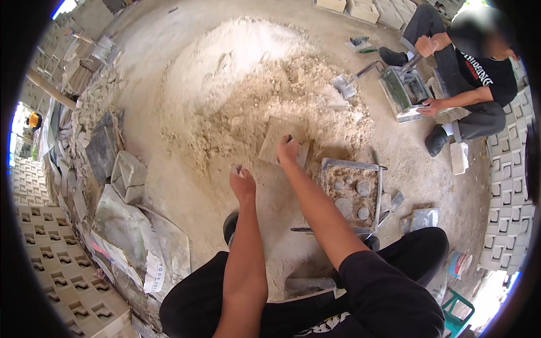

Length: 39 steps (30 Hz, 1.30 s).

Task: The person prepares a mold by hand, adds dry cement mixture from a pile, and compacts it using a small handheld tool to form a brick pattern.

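Note:
My left hand (pixel 242 183) is closed in front of me, pinching a small greyish piece that I cannot make out. Ahead of it and to the right, my right hand (pixel 287 150) is closed around something small and dark, mostly hidden by the fingers. A flat sand-coloured slab (pixel 273 138) lies under the right hand at the near edge of the sand pile (pixel 265 104); whether they touch I cannot tell. Beside my right forearm is a rectangular metal-edged moulding frame (pixel 352 164), packed with sand and holding several round grey discs.
A person (pixel 479 84) sits at the far right, hands at another moulding frame (pixel 401 118). Near the pile lies a trowel (pixel 345 88). Sacks (pixel 121 228) and rubble line the left. Stacked pale blocks (pixel 73 265) stand behind; a green stool (pixel 457 310) is at lower right.

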### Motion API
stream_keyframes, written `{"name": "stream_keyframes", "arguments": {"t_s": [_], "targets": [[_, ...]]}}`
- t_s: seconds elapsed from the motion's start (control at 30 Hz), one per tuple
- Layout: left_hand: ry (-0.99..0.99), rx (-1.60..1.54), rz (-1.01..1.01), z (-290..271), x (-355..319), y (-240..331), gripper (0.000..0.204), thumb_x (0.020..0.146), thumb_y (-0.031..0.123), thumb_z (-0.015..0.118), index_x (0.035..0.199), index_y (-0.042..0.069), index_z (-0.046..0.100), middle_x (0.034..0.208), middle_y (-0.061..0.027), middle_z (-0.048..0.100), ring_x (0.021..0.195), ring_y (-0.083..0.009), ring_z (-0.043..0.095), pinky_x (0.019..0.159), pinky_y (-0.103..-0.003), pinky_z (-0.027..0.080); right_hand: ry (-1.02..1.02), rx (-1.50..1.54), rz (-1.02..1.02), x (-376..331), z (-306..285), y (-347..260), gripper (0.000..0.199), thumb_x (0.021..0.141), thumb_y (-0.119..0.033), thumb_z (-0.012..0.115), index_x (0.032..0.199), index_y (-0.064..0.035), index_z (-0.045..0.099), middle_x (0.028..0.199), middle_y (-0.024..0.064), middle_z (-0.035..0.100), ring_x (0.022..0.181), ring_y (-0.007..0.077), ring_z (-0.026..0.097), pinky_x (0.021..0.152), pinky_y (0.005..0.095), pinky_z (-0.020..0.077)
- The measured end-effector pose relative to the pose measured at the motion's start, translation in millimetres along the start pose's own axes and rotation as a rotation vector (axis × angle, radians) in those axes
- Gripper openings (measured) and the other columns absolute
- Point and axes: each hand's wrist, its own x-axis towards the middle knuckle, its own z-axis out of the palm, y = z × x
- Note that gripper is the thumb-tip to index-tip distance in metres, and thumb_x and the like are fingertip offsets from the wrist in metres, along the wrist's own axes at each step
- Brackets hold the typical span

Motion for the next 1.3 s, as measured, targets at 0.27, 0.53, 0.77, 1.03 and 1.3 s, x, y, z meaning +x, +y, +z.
{"name": "stream_keyframes", "arguments": {"t_s": [0.27,0.53,0.77,1.03,1.3], "targets": [[0.095,-0.032,0.02,-8,3,-8,0.03,0.086,0.015,0.052,0.105,-0.006,0.061,0.102,-0.0244,0.063,0.098,-0.0372,0.06,0.087,-0.042,0.045,-0.116,-0.236,-0.302,-93,-31,-14,0.049,0.092,-0.043,0.049,0.095,0.0051,0.059,0.088,0.0279,0.063,0.086,0.0441,0.061,0.078,0.0492,0.0467],[0.114,-0.103,-0.085,-18,10,-3,0.033,0.088,0.02,0.05,0.104,-0.007,0.06,0.103,-0.0258,0.062,0.098,-0.0385,0.059,0.087,-0.043,0.045,-0.224,-0.263,-0.456,-117,-75,-38,0.047,0.09,-0.042,0.054,0.086,0.005,0.06,0.083,0.0283,0.063,0.085,0.0461,0.06,0.074,0.0493,0.0468],[0.046,-0.191,-0.07,-18,1,33,0.033,0.092,0.022,0.046,0.098,-0.008,0.058,0.092,-0.0266,0.062,0.091,-0.0391,0.06,0.081,-0.043,0.045,-0.355,-0.16,-0.59,-100,-158,-44,0.044,0.09,-0.042,0.056,0.08,0.0014,0.058,0.064,0.0113,0.057,0.055,0.0229,0.056,0.054,0.0375,0.0454],[-0.378,-0.439,-0.03,28,-22,57,0.041,0.096,0.036,0.043,0.108,-0.001,0.057,0.094,-0.0122,0.062,0.086,-0.0249,0.057,0.075,-0.038,0.045,-0.479,-0.207,-0.481,-105,-308,-76,0.051,0.09,-0.051,0.054,0.072,-0.0029,0.059,0.061,0.005,0.056,0.052,0.0141,0.052,0.051,0.0328,0.0418],[-1.012,-0.334,-0.083,76,-127,116,0.068,0.095,0.058,0.032,0.133,0.003,0.048,0.122,-0.0155,0.06,0.107,-0.0265,0.058,0.086,-0.043,0.045,-0.389,-0.608,-0.63,-137,-454,-50,0.059,0.091,-0.053,0.05,0.072,0.0022,0.06,0.066,0.0203,0.059,0.063,0.0325,0.057,0.064,0.0421,0.0443]]}}
